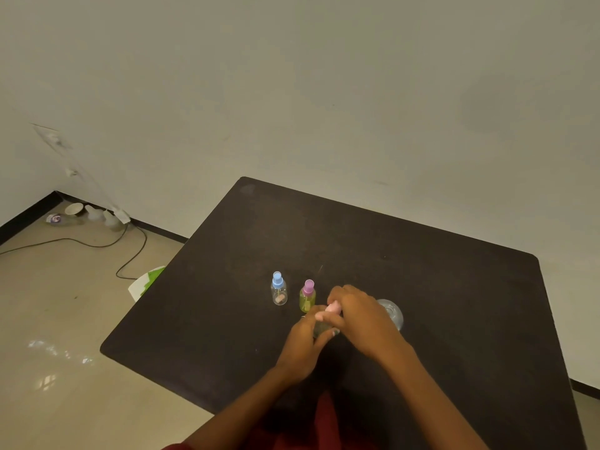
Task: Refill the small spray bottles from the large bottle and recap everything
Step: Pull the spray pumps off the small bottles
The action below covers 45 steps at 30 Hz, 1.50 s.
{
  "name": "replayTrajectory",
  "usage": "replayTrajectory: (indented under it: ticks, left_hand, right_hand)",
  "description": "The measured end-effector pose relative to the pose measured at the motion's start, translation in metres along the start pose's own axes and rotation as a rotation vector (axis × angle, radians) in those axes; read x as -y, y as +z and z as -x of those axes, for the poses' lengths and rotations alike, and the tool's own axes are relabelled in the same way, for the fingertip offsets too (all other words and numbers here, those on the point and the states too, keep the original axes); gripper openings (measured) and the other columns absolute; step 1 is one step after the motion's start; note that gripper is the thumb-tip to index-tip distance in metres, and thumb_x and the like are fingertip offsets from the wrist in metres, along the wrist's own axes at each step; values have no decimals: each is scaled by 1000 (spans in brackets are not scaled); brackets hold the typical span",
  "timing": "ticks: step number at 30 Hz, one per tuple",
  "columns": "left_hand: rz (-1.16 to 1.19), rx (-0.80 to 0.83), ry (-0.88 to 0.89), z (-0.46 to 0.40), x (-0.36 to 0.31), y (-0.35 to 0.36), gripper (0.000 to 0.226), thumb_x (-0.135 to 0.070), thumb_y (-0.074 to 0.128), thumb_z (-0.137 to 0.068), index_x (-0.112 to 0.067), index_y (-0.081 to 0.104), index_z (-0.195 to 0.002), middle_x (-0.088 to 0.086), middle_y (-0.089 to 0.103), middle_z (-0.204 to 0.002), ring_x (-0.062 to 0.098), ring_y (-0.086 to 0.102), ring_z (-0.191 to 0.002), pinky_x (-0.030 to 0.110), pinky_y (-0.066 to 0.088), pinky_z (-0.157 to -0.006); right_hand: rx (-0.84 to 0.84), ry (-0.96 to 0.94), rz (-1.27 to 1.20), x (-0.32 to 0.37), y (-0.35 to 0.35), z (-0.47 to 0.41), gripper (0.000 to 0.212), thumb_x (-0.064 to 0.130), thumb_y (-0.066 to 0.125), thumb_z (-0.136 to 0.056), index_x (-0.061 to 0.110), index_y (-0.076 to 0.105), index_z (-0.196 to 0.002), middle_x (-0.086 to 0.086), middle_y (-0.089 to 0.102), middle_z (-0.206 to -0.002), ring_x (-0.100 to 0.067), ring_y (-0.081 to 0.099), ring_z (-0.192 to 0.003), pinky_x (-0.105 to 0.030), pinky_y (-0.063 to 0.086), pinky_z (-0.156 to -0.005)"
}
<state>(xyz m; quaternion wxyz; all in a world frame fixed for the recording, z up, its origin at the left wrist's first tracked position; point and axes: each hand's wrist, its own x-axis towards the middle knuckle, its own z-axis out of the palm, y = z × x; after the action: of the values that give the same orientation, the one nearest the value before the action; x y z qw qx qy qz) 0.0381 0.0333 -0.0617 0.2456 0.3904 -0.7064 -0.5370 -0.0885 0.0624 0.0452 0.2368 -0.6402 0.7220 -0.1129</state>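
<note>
On the dark table (422,287) my left hand (305,342) grips the body of a small clear spray bottle (322,329), mostly hidden by my fingers. My right hand (360,316) curls over its pink cap (333,308) from above. To the left stand a clear bottle with a blue cap (278,289) and a yellow-green bottle with a purple cap (307,297), both upright and capped. The large clear bottle (391,313) shows behind my right hand, partly hidden.
The table stands against a pale wall. On the floor at left lie a black cable (97,245), a white and green bag (146,280), and several bottles with a bowl (74,209) in the corner.
</note>
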Motion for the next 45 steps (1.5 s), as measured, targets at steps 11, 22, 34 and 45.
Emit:
replayTrajectory:
  ticks: [11, 22, 34, 45]
  left_hand:
    - [-8, 14, -29, -1, 3, 4, 32, -18, 59, -89, -25, 52, -120, -8, 63, -115, 6, 59, -110, 39, 49, -96]
    - [6, 29, -25, -5, 1, 8, 31, -14, 59, -90, -29, 51, -116, -5, 64, -114, 5, 60, -107, 33, 50, -95]
    - [-46, 43, -23, -11, 8, 11, 27, -19, 59, -89, -26, 52, -115, -8, 62, -106, 4, 59, -98, 25, 49, -87]
    - [-389, 26, -114, -20, 19, 21, 47, -42, 52, -91, -26, 39, -132, -4, 36, -129, 13, 34, -116, 25, 38, -93]
  right_hand:
    - [7, 53, 61, -12, 7, -6, 19, 26, 59, -89, 17, 61, -106, -2, 61, -106, -15, 58, -93, -30, 50, -82]
    - [30, 78, -76, -14, 13, -5, 21, 16, 62, -87, 20, 63, -107, 0, 56, -108, -14, 57, -94, -25, 48, -78]
    - [-94, 157, -153, -23, 1, 7, 22, 11, 59, -88, 24, 64, -106, 4, 60, -106, -8, 56, -91, -17, 46, -76]
    - [-175, 225, -317, -45, -41, 23, 25, 2, 60, -85, 26, 68, -88, 6, 63, -98, -1, 56, -80, -8, 42, -61]
